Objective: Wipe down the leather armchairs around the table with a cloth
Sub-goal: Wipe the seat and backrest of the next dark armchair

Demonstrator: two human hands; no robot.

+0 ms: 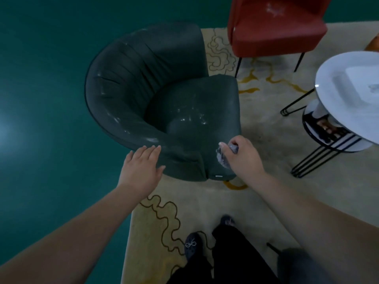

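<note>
A beige rug with looping brown and yellow line patterns (205,203) lies over a teal floor (41,78), and on its edge stands the dark green leather tub armchair with a curved, pleated back (131,78), its seat cushion showing pale smears just beyond the person's fingers. Farther off, past the armchair, is a red upholstered chair on thin black legs (274,25); to the right of the right hand stands a round white tabletop on black wire legs (348,95). The left hand (141,167) lies flat on the near armrest, fingers (150,151) straight and spread, holding nothing. The right hand (242,156) has its fingers curled round a small crumpled grey-white cloth (223,158), which sits bunched under and just left of those fingers, touching the front corner of the seat cushion. The likely trouble from here is that so tightly balled a cloth would meet the leather with only a small patch, so strokes could skip the smears in the middle of the seat and along the inner back; the light chair might also slide on the rug if the bracing left hand lifts.
</note>
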